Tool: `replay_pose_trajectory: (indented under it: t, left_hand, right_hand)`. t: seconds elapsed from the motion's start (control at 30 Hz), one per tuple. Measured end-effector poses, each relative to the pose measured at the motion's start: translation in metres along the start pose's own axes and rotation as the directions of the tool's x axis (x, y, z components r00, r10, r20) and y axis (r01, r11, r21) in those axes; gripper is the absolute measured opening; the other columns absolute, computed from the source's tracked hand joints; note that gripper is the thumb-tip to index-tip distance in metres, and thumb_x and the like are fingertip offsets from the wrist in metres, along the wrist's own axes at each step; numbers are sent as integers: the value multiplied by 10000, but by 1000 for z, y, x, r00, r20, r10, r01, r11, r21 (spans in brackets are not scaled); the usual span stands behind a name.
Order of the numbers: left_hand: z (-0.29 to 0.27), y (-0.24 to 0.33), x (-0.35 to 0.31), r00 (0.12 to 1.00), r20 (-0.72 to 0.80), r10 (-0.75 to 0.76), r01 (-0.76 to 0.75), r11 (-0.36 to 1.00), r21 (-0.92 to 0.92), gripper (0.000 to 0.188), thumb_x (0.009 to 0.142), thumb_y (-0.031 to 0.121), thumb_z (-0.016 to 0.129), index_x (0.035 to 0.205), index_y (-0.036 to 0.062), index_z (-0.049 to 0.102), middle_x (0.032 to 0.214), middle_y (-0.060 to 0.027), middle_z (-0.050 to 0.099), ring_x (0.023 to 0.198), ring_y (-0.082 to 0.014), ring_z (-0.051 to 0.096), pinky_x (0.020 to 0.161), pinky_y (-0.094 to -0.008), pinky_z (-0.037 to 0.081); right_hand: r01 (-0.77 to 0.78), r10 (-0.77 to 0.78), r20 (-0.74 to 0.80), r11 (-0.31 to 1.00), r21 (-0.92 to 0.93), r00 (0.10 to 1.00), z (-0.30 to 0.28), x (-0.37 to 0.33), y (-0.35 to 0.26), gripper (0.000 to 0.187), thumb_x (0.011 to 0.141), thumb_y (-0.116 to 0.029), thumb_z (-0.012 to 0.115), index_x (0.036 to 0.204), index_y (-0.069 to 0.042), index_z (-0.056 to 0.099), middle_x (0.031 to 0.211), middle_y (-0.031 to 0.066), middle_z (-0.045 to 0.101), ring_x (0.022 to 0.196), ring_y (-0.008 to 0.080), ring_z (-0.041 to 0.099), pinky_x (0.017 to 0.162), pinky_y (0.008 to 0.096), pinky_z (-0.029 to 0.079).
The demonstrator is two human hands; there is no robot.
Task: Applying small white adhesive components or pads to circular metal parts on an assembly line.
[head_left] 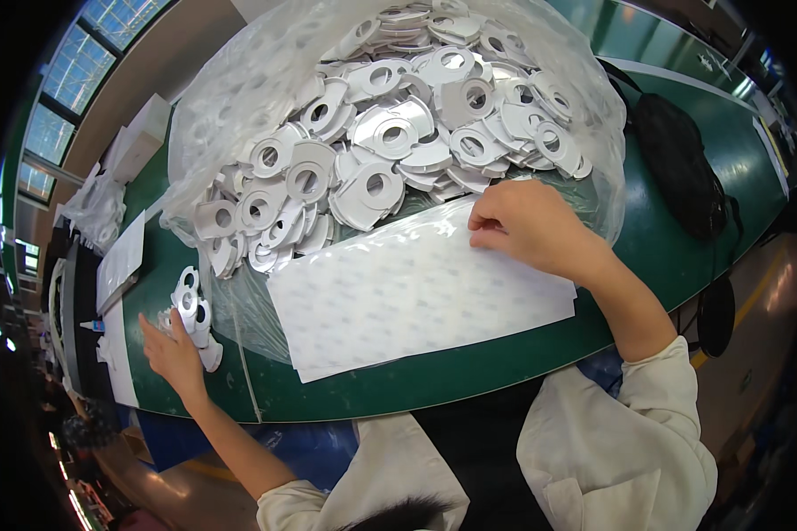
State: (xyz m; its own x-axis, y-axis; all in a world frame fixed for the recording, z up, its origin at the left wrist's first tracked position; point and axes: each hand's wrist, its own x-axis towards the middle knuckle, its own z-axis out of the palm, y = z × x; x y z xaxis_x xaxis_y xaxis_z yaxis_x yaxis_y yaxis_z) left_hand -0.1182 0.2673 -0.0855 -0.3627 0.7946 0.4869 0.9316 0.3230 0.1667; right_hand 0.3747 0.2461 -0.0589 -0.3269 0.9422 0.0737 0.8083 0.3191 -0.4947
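My left hand [173, 357] is at the left of the table with fingers spread, beside a small group of white plastic parts [191, 305] with round holes. Whether its fingertips touch them I cannot tell. A stack of white sheets [407, 296] with rows of faint grey marks lies at a slant in front of me. Over the stack's far right edge, my right hand [527, 226] has its thumb and fingers curled together; anything between them is too small to make out. Behind the sheets rises a large heap of the same white parts [390, 137].
Clear plastic sheeting [212, 133] surrounds and underlies the heap on the green table [363, 403]. A black bag [677, 164] lies at the right. On the left are a flat white package [120, 261], a crumpled plastic bag [96, 212] and a small bottle [94, 326].
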Motion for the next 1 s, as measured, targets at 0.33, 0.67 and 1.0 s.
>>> replay_pose_trajectory:
  t: [0.33, 0.67, 1.0]
  left_hand:
    - [-28, 171, -30, 880, -16, 476, -431, 783, -449, 508, 799, 188, 708, 1215, -13, 498, 1226, -203, 519, 1171, -343, 465, 998, -417, 350]
    - [11, 261, -64, 641, 17, 768, -673, 572, -468, 637, 692, 141, 755, 1230, -34, 463, 1002, -136, 559, 923, -305, 528, 828, -398, 410]
    - [-1, 254, -63, 708, -56, 704, -576, 530, -622, 623, 710, 115, 738, 1242, -38, 454, 1110, -178, 521, 1065, -353, 485, 888, -428, 418]
  right_hand:
    - [-19, 15, -37, 996, -92, 999, 13, -6, 0, 256, 706, -163, 736, 882, -19, 619, 868, 108, 620, 850, 295, 584, 751, 383, 459]
    - [17, -19, -22, 996, -85, 1000, 12, 3, -1, 268, 679, -127, 751, 869, -5, 608, 858, 125, 613, 850, 304, 583, 752, 383, 459]
    - [-89, 71, 258, 994, 57, 964, 1, 20, 3, 278, 659, -116, 766, 836, -7, 582, 877, 145, 625, 877, 321, 593, 752, 380, 468]
